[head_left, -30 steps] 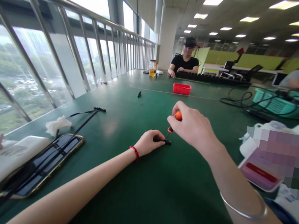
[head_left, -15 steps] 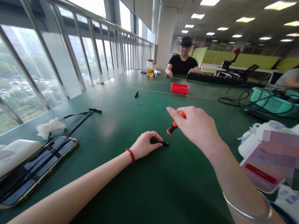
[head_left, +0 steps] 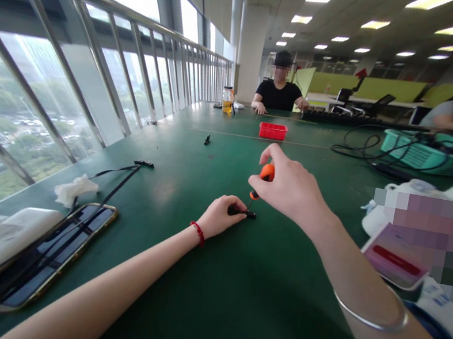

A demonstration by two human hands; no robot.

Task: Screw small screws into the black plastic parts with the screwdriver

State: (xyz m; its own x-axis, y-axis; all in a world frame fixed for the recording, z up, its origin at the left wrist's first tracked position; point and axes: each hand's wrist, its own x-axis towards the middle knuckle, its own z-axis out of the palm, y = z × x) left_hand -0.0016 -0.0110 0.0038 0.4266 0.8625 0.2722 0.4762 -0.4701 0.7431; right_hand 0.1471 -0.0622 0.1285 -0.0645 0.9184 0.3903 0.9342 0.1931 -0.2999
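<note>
My left hand (head_left: 223, 216) pinches a small black part (head_left: 250, 214) down on the green table (head_left: 189, 280); the fingers cover most of it, so its kind does not show. In my right hand (head_left: 293, 186) is an orange and black screwdriver (head_left: 268, 172), its handle held between thumb and fingers. The screwdriver stands nearly upright, tilted a little, with its thin shaft pointing down at the black part beside my left fingertips. Whether the tip sits in a screw is too small to tell.
Ahead stand a red tray (head_left: 272, 132) and a small black piece (head_left: 207, 140). On the left lie a phone (head_left: 76, 248), a strap (head_left: 121, 189) and crumpled tissue (head_left: 76, 191). At right are a teal basket (head_left: 413, 153) with cables and a white jug (head_left: 375, 219). A person (head_left: 278, 94) sits opposite.
My right hand has turned round the screwdriver handle and shifted slightly left, with the index finger now raised and curled. The left hand keeps its hold on the black part.
</note>
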